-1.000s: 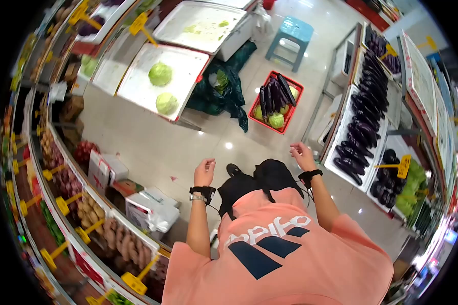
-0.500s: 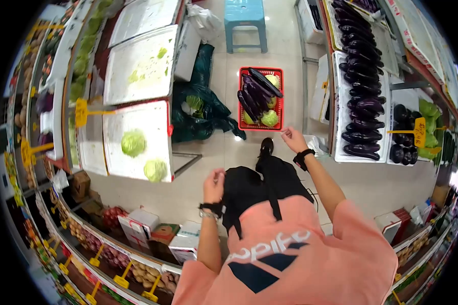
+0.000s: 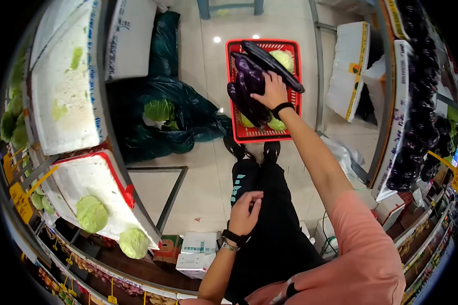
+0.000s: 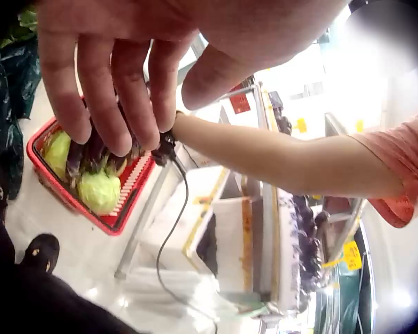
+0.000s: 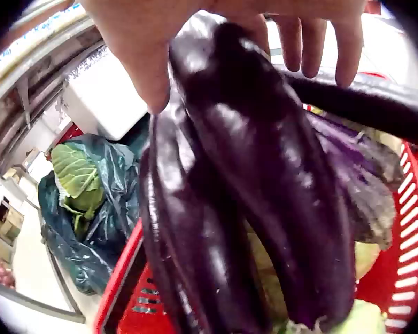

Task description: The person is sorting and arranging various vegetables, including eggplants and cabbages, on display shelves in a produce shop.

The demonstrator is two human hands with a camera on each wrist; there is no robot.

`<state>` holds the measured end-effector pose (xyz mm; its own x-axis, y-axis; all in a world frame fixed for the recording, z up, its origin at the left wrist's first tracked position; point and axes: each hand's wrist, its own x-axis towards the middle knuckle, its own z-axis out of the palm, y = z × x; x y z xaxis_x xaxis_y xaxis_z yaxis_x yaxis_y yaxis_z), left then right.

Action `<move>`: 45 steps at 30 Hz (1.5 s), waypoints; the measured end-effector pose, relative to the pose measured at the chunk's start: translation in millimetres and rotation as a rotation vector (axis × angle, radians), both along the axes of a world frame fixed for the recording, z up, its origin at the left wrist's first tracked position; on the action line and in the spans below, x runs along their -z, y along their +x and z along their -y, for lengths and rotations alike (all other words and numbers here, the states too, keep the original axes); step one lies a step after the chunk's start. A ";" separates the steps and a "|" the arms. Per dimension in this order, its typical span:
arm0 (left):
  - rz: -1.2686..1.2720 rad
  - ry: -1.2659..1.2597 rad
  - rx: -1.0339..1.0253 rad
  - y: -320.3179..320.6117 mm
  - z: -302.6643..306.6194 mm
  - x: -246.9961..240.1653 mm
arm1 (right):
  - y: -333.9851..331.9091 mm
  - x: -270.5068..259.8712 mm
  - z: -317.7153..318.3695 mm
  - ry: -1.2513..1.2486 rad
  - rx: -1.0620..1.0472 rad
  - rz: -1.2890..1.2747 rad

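Observation:
A red basket [image 3: 262, 139] on the floor holds several dark purple eggplants [image 3: 245, 90], with pale green cabbages [image 3: 283, 59] around and under them. My right hand [image 3: 274, 92] reaches down into it and grips eggplants near their rounded ends. In the right wrist view the thumb lies along one side of these glossy eggplants [image 5: 265, 153], the fingers across the far side. A longer, thinner eggplant [image 3: 275, 66] lies slantwise beside that hand. My left hand [image 3: 244, 213] hovers before the thighs, fingers loosely bent and holding nothing; the left wrist view shows its fingers [image 4: 97, 104] hanging down.
On the left, a dark green plastic bag [image 3: 188, 109] with leafy cabbage lies by a stand. Two cabbages [image 3: 92, 214] sit on a white tray [image 3: 71, 178]. A rack on the right bears rows of eggplants [image 3: 417, 112]. The blue stool [image 3: 230, 7] stands ahead.
The person has stepped up to the basket and leaned down. My right hand has moved forward and down onto the eggplants. The left hand has stayed near the body.

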<state>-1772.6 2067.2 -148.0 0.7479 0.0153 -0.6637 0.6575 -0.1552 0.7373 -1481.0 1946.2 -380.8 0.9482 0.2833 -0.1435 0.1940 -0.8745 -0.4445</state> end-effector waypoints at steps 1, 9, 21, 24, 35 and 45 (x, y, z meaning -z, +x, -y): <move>0.035 0.042 -0.051 4.6 -3.1 13.2 | 0.3 11.0 -6.7 0.015 0.006 0.055; -0.059 -0.013 -0.079 12.6 -15.2 42.7 | -34.2 -17.7 9.7 0.446 0.204 -0.017; 0.023 0.137 0.267 69.6 -40.6 28.8 | -44.8 -437.6 167.3 0.210 -0.372 0.304; 0.086 0.190 0.331 81.8 -44.7 58.6 | -3.5 -494.0 237.3 -0.011 -0.359 0.327; -0.017 -0.030 0.079 81.4 -59.4 298.4 | 117.3 -452.3 454.6 -0.412 -0.275 -0.039; -0.096 0.382 -0.287 128.6 6.1 382.0 | 135.5 -428.9 475.4 -0.351 -0.169 -0.393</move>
